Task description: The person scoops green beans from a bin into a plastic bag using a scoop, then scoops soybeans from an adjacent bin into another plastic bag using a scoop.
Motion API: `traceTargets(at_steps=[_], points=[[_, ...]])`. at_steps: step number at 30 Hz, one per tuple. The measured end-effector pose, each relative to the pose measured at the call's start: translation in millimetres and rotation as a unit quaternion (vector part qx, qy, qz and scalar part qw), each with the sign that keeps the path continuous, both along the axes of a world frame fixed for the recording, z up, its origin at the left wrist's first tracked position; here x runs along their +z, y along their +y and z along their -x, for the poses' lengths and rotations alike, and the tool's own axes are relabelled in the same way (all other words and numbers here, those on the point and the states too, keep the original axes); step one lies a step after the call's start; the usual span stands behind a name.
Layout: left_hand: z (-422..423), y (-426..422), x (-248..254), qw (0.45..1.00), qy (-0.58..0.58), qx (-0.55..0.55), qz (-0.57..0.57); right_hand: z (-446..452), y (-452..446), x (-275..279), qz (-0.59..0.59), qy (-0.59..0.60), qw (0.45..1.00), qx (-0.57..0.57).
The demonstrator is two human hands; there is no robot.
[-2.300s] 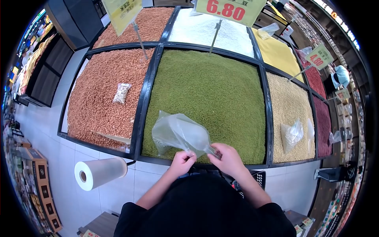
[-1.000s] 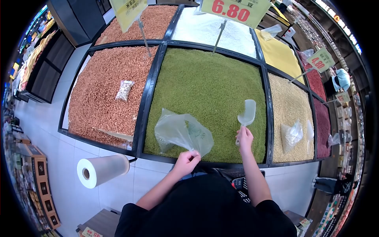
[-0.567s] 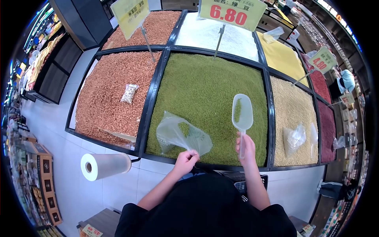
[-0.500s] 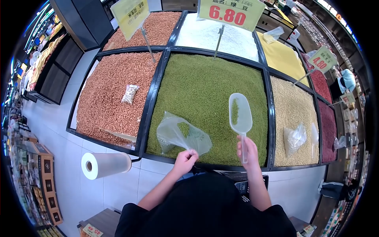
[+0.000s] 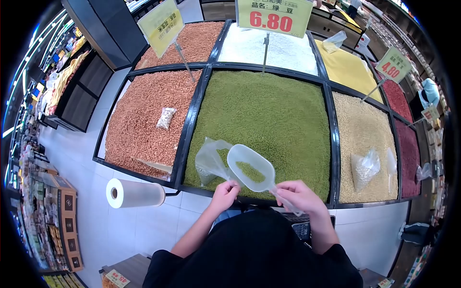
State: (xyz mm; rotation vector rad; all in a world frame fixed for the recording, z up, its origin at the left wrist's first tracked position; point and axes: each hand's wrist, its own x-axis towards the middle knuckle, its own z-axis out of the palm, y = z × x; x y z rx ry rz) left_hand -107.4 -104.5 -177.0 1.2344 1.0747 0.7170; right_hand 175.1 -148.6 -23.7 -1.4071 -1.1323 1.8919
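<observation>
Currently our right hand (image 5: 297,194) clasps the scoop (image 5: 260,165), which points forward and left between our hands, beside the plastic bag (image 5: 206,158) our left hand (image 5: 225,194) pinches.

Mung beans (image 5: 269,105) sat in the front-middle compartment, peanuts (image 5: 139,115) directly left, grain (image 5: 362,120) directly right. Packet (image 5: 165,118) lay on the peanuts, filled bag (image 5: 366,170) on the grain. 6.80 price sign (image 5: 271,20) stood at the mung beans' back edge. Plastic bag (image 5: 211,154) was over their near-left corner, left-hand fingers (image 5: 232,186) at its near end. Scoop (image 5: 239,156) was just right of that, some beans in it, right-hand fingers (image 5: 288,192) on its handle. Bag roll (image 5: 137,193) was left of the hands, in front of the peanuts.
</observation>
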Motion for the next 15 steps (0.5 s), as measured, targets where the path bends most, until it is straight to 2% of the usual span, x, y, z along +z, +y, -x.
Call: traceTargets(at_steps=[5, 7, 9, 11, 15], points=[[-0.9, -3.0, 1.1, 1.0, 0.013, 0.011, -0.002, 35.1, 27.9, -18.6, -0.025, -0.068, 0.997, 0.028], [0.9, -5.4, -1.9, 1.0, -0.012, 0.012, -0.005, 50.2, 37.5, -28.5, -0.214, -0.266, 0.936, 0.087], [0.8, -7.0, -2.4, 1.0, -0.005, 0.019, -0.004, 64.8, 43.6, -39.0, -0.242, -0.285, 0.924, 0.084], [-1.1, -6.7, 0.9, 1.0, 0.001, 0.025, -0.004, 75.5, 48.0, -58.9, -0.336, -0.383, 0.857, 0.075], [-5.5, -7.1, 9.3, 0.999, -0.004, 0.048, 0.003, 78.2, 47.8, -68.2, -0.369, -0.387, 0.844, 0.04]])
